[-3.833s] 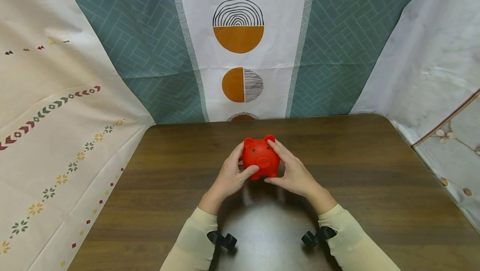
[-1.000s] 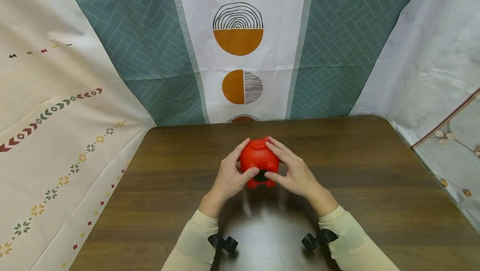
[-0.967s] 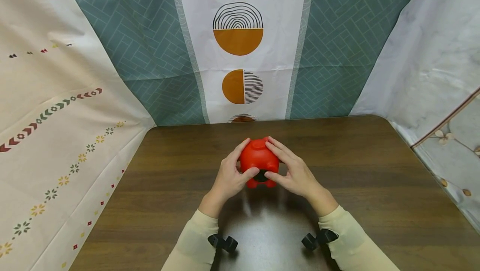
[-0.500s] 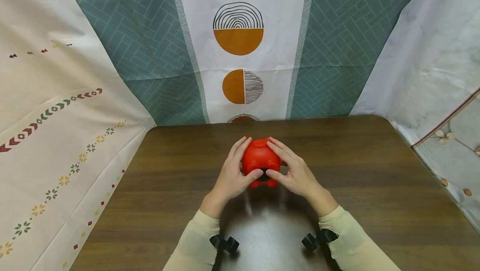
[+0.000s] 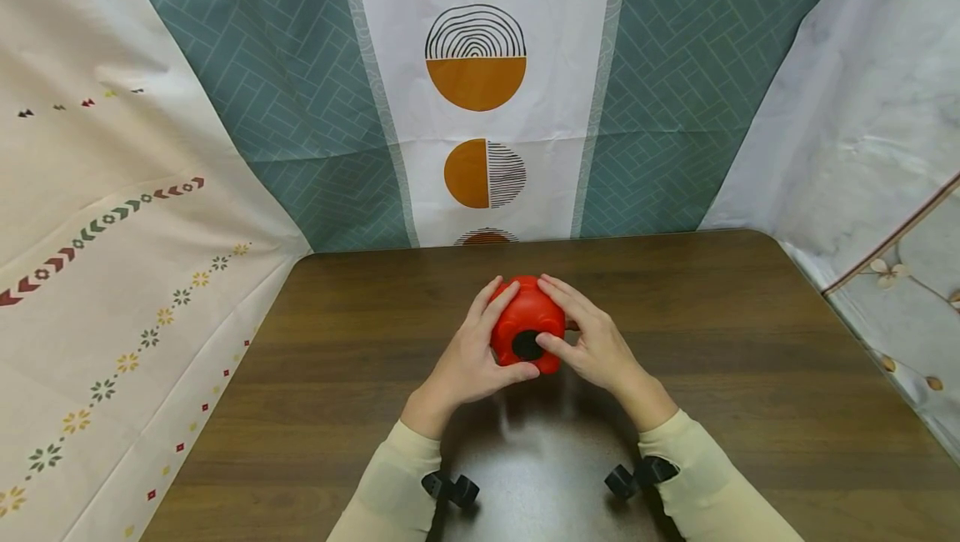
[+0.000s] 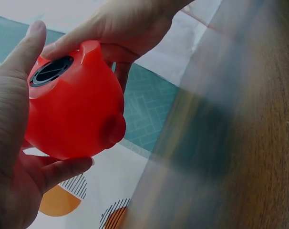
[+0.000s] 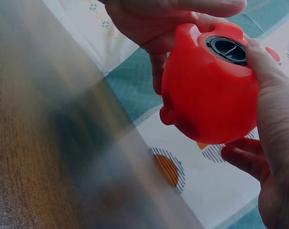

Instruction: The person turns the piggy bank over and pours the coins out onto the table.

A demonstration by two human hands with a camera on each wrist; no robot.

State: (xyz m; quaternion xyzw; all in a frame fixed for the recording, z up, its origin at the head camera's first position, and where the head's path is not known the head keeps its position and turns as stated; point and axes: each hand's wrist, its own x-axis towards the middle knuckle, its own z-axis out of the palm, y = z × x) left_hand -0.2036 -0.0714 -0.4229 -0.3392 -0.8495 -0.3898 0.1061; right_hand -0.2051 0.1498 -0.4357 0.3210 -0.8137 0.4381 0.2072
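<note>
A red piggy bank [image 5: 528,308] is held up between both hands over the far part of the table, its underside with a round black plug [image 5: 527,346] facing the head camera. My left hand [image 5: 468,358] grips its left side, the thumb low beside a foot. On the other side my right hand [image 5: 596,342] grips it, with the thumb at the plug's rim. Both wrist views show the slotted plug [image 6: 51,71] seated in the belly and the stubby feet around it. The pig's face is turned away from the head camera.
The brown wooden table [image 5: 337,392] stretches out below the hands. Behind it hangs a teal and white cloth [image 5: 480,125], with a cream patterned cloth [image 5: 150,275] at left and a pale one [image 5: 862,150] at right. Black wrist cameras [image 5: 450,489] sit on both sleeves.
The pig's face showed at first; the piggy bank has been tipped until its underside and black plug face the head camera. The left thumb has slid off the plug to a lower spot.
</note>
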